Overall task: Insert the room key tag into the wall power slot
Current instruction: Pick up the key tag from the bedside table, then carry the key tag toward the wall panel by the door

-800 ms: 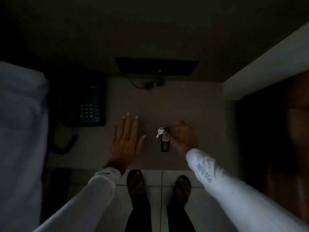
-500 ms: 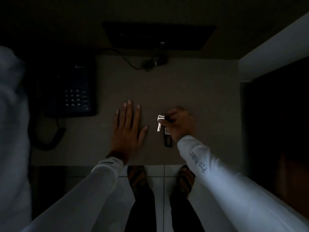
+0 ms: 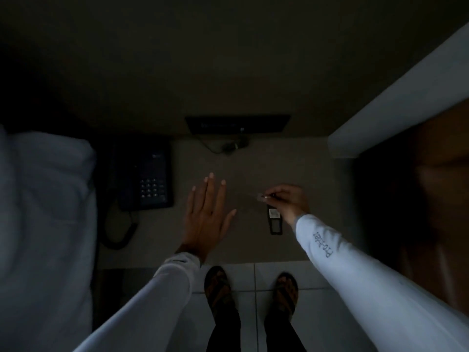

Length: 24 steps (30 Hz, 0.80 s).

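A dark telephone (image 3: 147, 182) sat at the far left of the table (image 3: 253, 247), its coiled cord (image 3: 119, 229) trailing near, with white bedding (image 3: 43, 219) further left.

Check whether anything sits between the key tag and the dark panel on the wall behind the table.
Nothing visible blocks it. The right hand pinches the key end, the key tag below it; bare tabletop leads to the dark wall panel, only a small cord below it. No slot discernible.

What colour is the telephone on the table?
Black, or very dark, with pale keypad buttons; the telephone shows in the dim head view.
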Motion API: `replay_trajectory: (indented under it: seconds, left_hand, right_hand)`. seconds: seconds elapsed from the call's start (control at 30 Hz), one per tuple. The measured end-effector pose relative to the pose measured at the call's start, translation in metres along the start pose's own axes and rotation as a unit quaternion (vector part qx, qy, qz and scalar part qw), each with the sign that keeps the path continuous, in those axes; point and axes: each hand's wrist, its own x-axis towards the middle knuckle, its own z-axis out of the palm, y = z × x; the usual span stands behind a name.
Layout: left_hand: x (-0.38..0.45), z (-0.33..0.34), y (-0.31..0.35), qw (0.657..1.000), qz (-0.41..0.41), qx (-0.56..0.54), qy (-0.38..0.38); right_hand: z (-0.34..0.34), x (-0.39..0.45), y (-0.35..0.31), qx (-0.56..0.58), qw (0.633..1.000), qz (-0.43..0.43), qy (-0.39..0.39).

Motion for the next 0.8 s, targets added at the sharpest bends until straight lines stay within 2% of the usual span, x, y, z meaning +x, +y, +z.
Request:
replay_trajectory:
  seconds: [0.07,0.27,0.4,0.6,0.8]
  left_hand:
    - [0.016,-0.039,0.004,0.999,0.008,0.011,0.029]
    - [0.077,-0.192,0.037,0.989,0.052,0.008,0.138]
    - [0.119,-0.302,0.071,0.973,0.105,0.005,0.206]
    - [0.175,-0.460,0.148,0.930,0.193,-0.005,0.312]
    - [0.198,-0.575,0.260,0.867,0.293,-0.035,0.402]
  right_hand:
    - [-0.018,-0.010,-0.031,0.015,1.000,-0.015,0.001]
    - [-0.097,-0.057,-0.162,-0.018,0.987,-0.163,0.002]
    - [-0.160,-0.109,-0.254,-0.014,0.975,-0.221,0.016]
    - [-0.267,-0.214,-0.361,0.018,0.943,-0.306,0.131]
    - [-0.377,-0.326,-0.404,0.077,0.883,-0.388,0.254]
